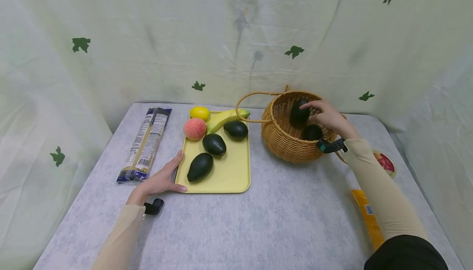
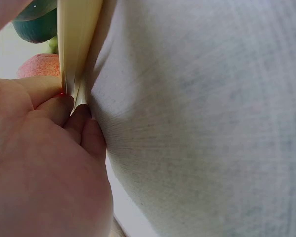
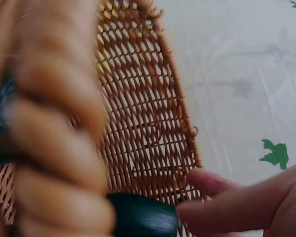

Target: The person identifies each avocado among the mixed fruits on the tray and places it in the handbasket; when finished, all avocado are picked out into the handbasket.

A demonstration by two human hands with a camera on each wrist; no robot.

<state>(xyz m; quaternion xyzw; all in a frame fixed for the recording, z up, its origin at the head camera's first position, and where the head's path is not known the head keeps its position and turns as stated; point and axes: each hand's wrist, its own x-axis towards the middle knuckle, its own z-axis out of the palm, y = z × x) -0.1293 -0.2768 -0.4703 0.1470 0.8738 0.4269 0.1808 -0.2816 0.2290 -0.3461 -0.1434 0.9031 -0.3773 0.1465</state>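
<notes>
At the left rim of a yellow tray, my left hand grips the edge near its front corner; in the left wrist view fingers curl against the tray's rim. Three dark avocados, a peach, a lemon and a banana are on the tray. My right hand reaches into a wicker basket and holds an avocado by its fingertips. Lower in the basket lies another avocado. The right wrist view shows a dark avocado against the fingertips.
Left of the tray lies a long blue-and-clear packet. An orange packet and a round red-labelled item are partly covered by the right arm. The basket's looped handle leans over the tray's back right corner. A pale curtain hangs behind.
</notes>
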